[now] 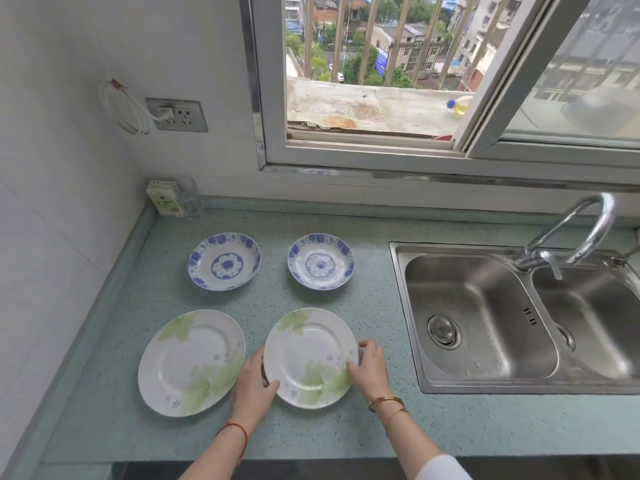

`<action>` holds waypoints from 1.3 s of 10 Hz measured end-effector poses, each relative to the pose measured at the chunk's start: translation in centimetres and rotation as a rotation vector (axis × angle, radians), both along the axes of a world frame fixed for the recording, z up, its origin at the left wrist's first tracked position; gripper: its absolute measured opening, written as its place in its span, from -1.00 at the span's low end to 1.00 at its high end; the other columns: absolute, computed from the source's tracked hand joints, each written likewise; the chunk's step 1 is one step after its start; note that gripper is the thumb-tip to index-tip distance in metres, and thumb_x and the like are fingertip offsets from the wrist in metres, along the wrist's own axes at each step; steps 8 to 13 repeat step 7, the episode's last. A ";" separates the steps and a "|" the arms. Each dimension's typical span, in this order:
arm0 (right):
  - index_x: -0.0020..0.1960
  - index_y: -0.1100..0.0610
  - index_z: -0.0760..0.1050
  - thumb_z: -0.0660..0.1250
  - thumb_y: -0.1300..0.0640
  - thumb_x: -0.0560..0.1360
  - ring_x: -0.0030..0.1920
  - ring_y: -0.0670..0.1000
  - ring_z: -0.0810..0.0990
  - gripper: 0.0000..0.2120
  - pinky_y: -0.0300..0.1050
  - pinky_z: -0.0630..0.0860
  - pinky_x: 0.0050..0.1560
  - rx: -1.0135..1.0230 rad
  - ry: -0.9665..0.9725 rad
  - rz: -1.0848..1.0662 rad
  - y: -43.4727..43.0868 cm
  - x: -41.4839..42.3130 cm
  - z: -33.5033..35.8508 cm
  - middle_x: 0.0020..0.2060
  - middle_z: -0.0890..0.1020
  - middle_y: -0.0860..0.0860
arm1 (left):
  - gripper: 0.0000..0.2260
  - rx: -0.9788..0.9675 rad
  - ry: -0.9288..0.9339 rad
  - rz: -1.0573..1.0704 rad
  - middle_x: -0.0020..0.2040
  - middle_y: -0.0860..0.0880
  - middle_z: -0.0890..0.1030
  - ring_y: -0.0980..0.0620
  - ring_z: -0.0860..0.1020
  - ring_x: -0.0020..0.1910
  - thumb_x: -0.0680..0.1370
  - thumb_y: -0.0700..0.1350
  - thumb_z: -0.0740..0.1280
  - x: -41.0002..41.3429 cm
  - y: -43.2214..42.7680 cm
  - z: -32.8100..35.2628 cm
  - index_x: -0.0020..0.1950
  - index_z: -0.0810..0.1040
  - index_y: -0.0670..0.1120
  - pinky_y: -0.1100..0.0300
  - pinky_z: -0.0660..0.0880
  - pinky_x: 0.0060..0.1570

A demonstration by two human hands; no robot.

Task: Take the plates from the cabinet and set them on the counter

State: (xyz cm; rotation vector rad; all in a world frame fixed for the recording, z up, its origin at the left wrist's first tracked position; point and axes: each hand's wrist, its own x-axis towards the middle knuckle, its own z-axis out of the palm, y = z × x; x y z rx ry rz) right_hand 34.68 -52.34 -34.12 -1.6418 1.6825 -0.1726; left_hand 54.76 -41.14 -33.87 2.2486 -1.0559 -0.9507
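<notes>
Four dishes lie on the teal speckled counter [346, 431]. Two small blue-patterned plates sit at the back, one on the left [224, 261] and one on the right [320, 261]. Two large white plates with green leaves sit in front. The left large plate [191, 362] lies alone. The right large plate [308, 355] rests flat on the counter with my left hand [254, 382] gripping its left rim and my right hand [369, 367] gripping its right rim. The cabinet is out of view.
A steel double sink [485, 317] with a curved tap [571, 233] is set into the counter on the right. A small carton [164, 201] and a clear glass [192, 202] stand in the back left corner. A wall socket [178, 115] and an open window [370, 81] are above.
</notes>
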 end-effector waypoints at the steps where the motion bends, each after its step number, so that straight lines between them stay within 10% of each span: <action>1: 0.33 0.22 0.32 0.31 0.19 0.50 0.14 0.10 0.50 -0.57 -0.08 0.44 0.14 -0.004 -0.029 -0.092 0.1 -0.4 1.3 0.25 0.40 0.13 | -0.28 0.035 -0.113 -0.106 0.37 -0.06 0.45 -0.04 0.51 0.26 0.47 -0.05 0.42 0.0 0.1 0.4 0.58 0.17 0.00 0.09 0.47 0.23; 4: 0.14 0.18 0.53 0.30 0.18 0.54 -0.01 0.04 0.57 -0.80 -0.12 0.46 -0.03 -0.086 -0.372 -0.243 0.5 -1.8 7.1 -0.07 0.60 0.02 | -0.55 -0.190 -0.107 0.006 0.32 -0.04 0.52 -0.02 0.50 0.29 0.55 -0.09 0.38 -1.0 1.3 4.4 0.43 0.42 -0.10 0.13 0.43 0.24; 7: 0.24 0.12 0.52 0.29 0.15 0.59 0.17 0.06 0.59 -0.77 -0.11 0.57 0.09 -0.039 -0.794 -0.089 4.7 -4.7 16.1 0.13 0.63 0.06 | -0.54 -0.570 0.150 0.186 0.40 0.14 0.48 0.14 0.43 0.38 0.57 0.01 0.37 -4.8 5.8 14.0 0.46 0.41 0.05 0.17 0.35 0.41; 13: 0.24 0.12 0.52 0.29 0.15 0.59 0.17 0.06 0.59 -0.77 -0.11 0.57 0.09 -0.039 -0.794 -0.089 4.7 -4.7 16.1 0.13 0.63 0.06 | -0.54 -0.570 0.150 0.186 0.40 0.14 0.48 0.14 0.43 0.38 0.57 0.01 0.37 -4.8 5.8 14.0 0.46 0.41 0.05 0.17 0.35 0.41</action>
